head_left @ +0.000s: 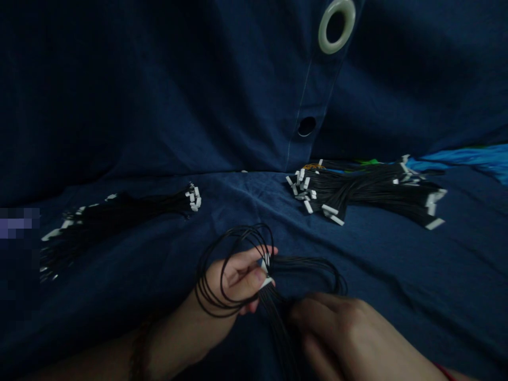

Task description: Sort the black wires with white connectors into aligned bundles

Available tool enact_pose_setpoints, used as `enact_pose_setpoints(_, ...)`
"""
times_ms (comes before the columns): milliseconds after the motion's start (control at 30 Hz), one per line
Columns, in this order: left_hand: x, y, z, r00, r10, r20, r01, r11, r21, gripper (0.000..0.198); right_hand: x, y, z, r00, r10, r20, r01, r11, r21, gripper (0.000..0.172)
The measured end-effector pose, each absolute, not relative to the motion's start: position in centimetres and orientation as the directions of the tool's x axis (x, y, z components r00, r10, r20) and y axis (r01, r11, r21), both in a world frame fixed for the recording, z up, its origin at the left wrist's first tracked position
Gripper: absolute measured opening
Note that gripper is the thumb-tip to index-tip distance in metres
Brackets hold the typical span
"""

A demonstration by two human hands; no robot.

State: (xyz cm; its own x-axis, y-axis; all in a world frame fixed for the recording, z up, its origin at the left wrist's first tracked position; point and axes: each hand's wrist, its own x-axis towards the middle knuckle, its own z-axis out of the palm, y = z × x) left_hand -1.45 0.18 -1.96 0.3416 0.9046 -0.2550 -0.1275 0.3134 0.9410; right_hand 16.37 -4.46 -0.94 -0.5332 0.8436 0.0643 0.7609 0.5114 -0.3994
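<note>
1. **Workpiece.** A bunch of black wire leads [278,323] ending in white plastic connectors [265,270] sits at lower centre of the head view, held in both hands above a navy fabric sheet [400,264].
2. **Orientation.** The connector ends point up and away from the person, toward the far bundles. The long axis of the bunch runs from there down toward the bottom edge of the view, passing under the right hand. Other strands form loose loops to both sides of the connectors.
3. **Left hand [232,280].** Clenched, it grasps the bunch at the connector end between thumb and fingers. Wire loops lie across the back of the hand. A dark bracelet [138,360] circles the wrist.
4. **Right hand [337,333].** The fingers curl over the strands below the connectors, and the strands disappear beneath them. This hand stands just beside the left hand, not touching it. A red cord [445,372] shows at the wrist.
5. **Nearby stock.** A left bundle of wires [119,217] and a larger right bundle of wires [369,193] lie flat on the sheet, both with white connectors at each end. An orange band [313,166] shows at the far end of the right bundle.
6. **Edges and room.** The hands stand well apart from both bundles. Behind them the sheet rises in a fold carrying a pale ring grommet [336,26] and a small dark eyelet [306,126]. A bright blue cloth [464,161] lies at the right edge.
</note>
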Motion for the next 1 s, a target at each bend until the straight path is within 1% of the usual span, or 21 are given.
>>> enact_pose_setpoints(100, -1.4, 0.2, -1.9, 0.314, 0.903, -0.294, -0.073, 0.332, 0.941, 0.039, 16.0, -4.0, -0.7, -0.502, 0.861, 0.082, 0.696, 0.459, -0.552, 0.024)
enact_pose_setpoints(167, -1.3, 0.3, -1.9, 0.309, 0.904, -0.296, -0.056, 0.328, 0.943, 0.041, 15.9, -4.1, -0.8, -0.501, 0.861, 0.092, 0.655, 0.446, -0.61, 0.023)
enact_pose_setpoints(233, -1.3, 0.4, -2.0, 0.336, 0.902, -0.27, -0.043, 0.302, 0.952, 0.045, 15.9, -4.2, -1.0, -0.496, 0.864, 0.089, 0.63, 0.428, -0.648, 0.018)
enact_pose_setpoints(333, -1.3, 0.5, -2.2, 0.363, 0.902, -0.234, -0.007, 0.254, 0.967, 0.047, 15.9, -4.2, -1.3, -0.48, 0.871, 0.105, 0.606, 0.416, -0.678, 0.01)
enact_pose_setpoints(433, -1.3, 0.5, -2.2, 0.362, 0.903, -0.232, 0.009, 0.245, 0.969, 0.042, 15.9, -4.1, -1.3, -0.499, 0.859, 0.116, 0.57, 0.427, -0.702, 0.015)
enact_pose_setpoints(533, -1.2, 0.5, -2.0, 0.368, 0.898, -0.24, 0.022, 0.249, 0.968, 0.042, 16.0, -4.0, -1.1, -0.508, 0.853, 0.116, 0.559, 0.43, -0.709, 0.021)
enact_pose_setpoints(667, -1.1, 0.3, -1.6, 0.346, 0.904, -0.249, 0.041, 0.251, 0.967, 0.043, 16.2, -3.9, -1.0, -0.483, 0.868, 0.113, 0.549, 0.401, -0.733, 0.022)
enact_pose_setpoints(767, -1.1, 0.1, -1.4, 0.324, 0.907, -0.27, 0.011, 0.282, 0.959, 0.041, 16.1, -3.6, -1.3, -0.427, 0.902, 0.058, 0.513, 0.295, -0.806, 0.018)
enact_pose_setpoints(867, -1.2, 0.1, -1.6, 0.331, 0.903, -0.273, -0.033, 0.3, 0.953, 0.04, 16.3, -3.1, -1.6, -0.386, 0.922, -0.026, 0.404, 0.144, -0.903, 0.013)
enact_pose_setpoints(933, -1.3, 0.2, -1.8, 0.36, 0.894, -0.266, -0.056, 0.305, 0.951, 0.041, 16.9, -2.4, -1.6, -0.443, 0.885, -0.146, 0.238, -0.041, -0.97, 0.006)
enact_pose_setpoints(967, -1.3, 0.2, -1.9, 0.36, 0.894, -0.267, -0.065, 0.31, 0.949, 0.042, 17.3, -2.1, -1.4, -0.509, 0.837, -0.201, 0.123, -0.161, -0.979, 0.007)
enact_pose_setpoints(1000, -1.4, 0.2, -1.9, 0.347, 0.897, -0.273, -0.071, 0.315, 0.946, 0.041, 17.9, -1.7, -1.1, -0.586, 0.777, -0.228, 0.008, -0.276, -0.961, 0.01)
